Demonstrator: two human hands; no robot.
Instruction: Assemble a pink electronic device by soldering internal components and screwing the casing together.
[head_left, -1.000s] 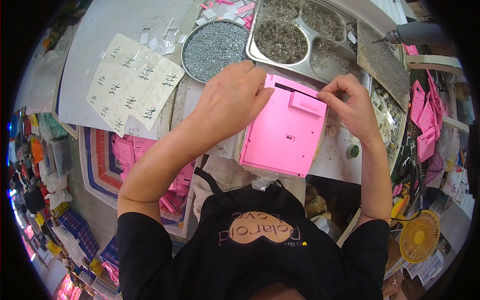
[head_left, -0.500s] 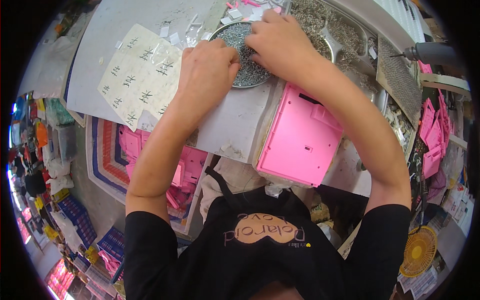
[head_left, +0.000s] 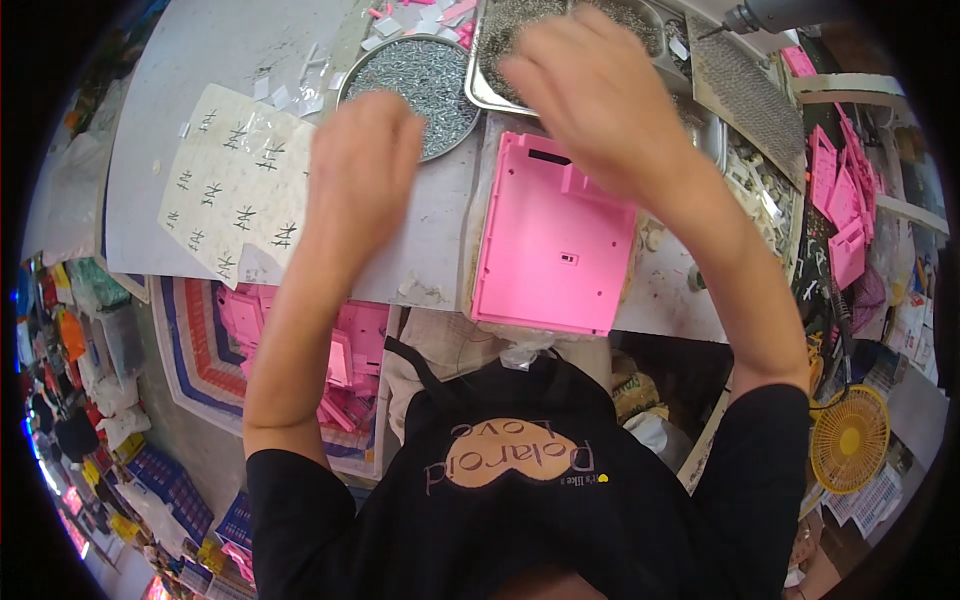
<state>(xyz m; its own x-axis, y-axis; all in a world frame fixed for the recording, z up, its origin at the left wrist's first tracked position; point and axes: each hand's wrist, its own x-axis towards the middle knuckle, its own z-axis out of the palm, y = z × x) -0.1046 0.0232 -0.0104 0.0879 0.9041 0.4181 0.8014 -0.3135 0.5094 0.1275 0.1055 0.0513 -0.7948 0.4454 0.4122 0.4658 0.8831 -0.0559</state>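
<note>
A pink plastic housing panel (head_left: pixel 550 250) lies in front of me at the edge of the worktable. My left hand (head_left: pixel 362 165), curled closed and a little blurred, hovers at the near left rim of a round metal dish of small silvery screws (head_left: pixel 425 75). My right hand (head_left: pixel 595 95) is also curled, above the panel's far end and in front of a metal tray with compartments (head_left: pixel 487 95) that holds small metal parts. Whatever either hand's fingers hold is hidden from this view.
A marked paper sheet (head_left: pixel 230 190) lies on the left of the table. A power screwdriver (head_left: pixel 775 15) hangs at the far right. Below the table's left edge stands a striped basket (head_left: pixel 200 350) with pink parts. More pink panels (head_left: pixel 845 190) and a yellow fan (head_left: pixel 850 440) are at right.
Both hands have come out of the screw dish, the right one moving over toward the panel and compartment tray. The whole view has shifted, so the table appears further left.
</note>
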